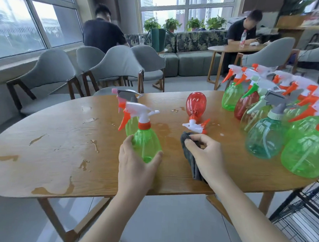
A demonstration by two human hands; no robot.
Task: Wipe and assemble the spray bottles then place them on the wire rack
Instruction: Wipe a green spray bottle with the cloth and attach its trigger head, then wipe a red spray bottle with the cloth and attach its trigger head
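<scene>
A green spray bottle (pixel 147 142) with a white and orange trigger head stands upright on the wooden table (pixel 61 152). My left hand (pixel 136 162) grips its lower body from the near side. My right hand (pixel 207 153) holds a dark grey cloth (pixel 190 159) against the tabletop just right of that bottle. A red spray bottle (pixel 195 104) lies on its side beyond the cloth, its white and orange head pointing toward me. Another green bottle (pixel 129 125) with a grey and pink head stands directly behind the gripped one.
Several assembled green, red and teal spray bottles (pixel 265 137) crowd the table's right end. A black wire rack (pixel 305 211) stands on the floor at the lower right. Water patches (pixel 55 189) lie on the table's left part. Grey chairs (pixel 113 66) and two seated people are behind.
</scene>
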